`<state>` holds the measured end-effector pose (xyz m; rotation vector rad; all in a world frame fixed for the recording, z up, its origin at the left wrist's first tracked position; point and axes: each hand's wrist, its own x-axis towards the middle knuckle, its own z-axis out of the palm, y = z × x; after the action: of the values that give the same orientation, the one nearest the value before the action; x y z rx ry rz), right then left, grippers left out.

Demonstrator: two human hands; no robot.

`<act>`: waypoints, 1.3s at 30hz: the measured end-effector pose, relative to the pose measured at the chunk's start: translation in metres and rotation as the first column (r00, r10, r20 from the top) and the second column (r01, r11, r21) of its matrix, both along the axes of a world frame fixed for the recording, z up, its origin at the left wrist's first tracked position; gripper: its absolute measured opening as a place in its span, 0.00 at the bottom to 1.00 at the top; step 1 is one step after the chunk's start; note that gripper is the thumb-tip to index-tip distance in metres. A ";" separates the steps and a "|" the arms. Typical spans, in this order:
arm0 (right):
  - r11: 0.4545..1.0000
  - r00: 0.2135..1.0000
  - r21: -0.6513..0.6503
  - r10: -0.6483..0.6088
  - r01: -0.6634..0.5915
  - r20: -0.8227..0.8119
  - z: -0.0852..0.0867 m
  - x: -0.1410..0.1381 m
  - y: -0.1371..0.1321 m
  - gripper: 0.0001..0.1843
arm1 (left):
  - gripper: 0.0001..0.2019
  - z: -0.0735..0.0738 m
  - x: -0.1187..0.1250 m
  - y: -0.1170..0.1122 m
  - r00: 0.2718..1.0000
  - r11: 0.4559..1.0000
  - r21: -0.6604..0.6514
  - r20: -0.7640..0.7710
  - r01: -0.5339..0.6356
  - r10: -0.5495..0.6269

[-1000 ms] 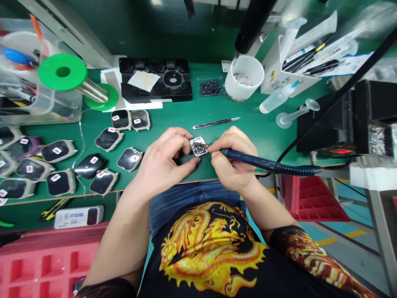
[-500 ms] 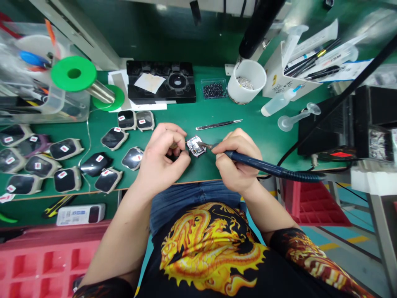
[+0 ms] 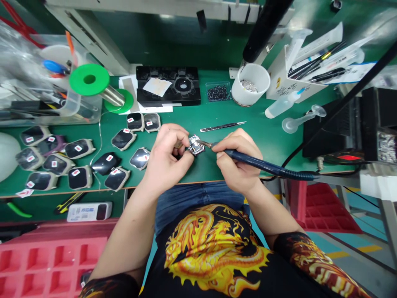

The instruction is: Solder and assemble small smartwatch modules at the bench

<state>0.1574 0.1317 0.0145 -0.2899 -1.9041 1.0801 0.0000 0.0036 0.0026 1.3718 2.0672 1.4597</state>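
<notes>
My right hand (image 3: 238,159) is closed around a blue soldering iron (image 3: 263,161), held like a pen. Its tip reaches over an opened smartwatch (image 3: 196,145), whose circuit board faces up. At the watch's left edge is my left hand (image 3: 172,153), fingers curled and thumb against the rim, so it grips the watch. Whether those fingers also pinch a wire or other small part is hidden. Behind the watch a pair of tweezers (image 3: 222,126) lies on the green mat. Several watches with dark screens and small red-marked stickers, such as this watch (image 3: 139,158), lie to the left.
A green solder spool (image 3: 89,79) stands back left beside a clear bin (image 3: 93,107). Along the back are a black fixture (image 3: 169,97), a tray of small black parts (image 3: 218,91) and a white cup (image 3: 252,85). A cable (image 3: 297,151) runs at right.
The camera view has shifted, so the bench appears further right. The watch has tilted slightly between my hands. Both hands keep their holds, with the iron's tip still at the board.
</notes>
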 end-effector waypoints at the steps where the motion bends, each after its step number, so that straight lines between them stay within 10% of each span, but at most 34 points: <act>1: 1.000 1.000 0.004 -0.002 0.001 0.021 0.001 0.000 0.000 0.08 | 0.13 0.000 0.000 0.000 1.000 1.000 -0.004 0.000 -0.007 0.007; 39: 0.990 0.990 0.094 0.093 -0.103 0.105 0.000 -0.003 -0.003 0.08 | 0.14 -0.001 0.002 0.002 0.998 1.000 0.000 0.057 -0.016 0.016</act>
<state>0.1544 0.1284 0.0145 -0.1996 -2.0728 1.0484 0.0022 0.0058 0.0017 1.3005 2.0476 1.4880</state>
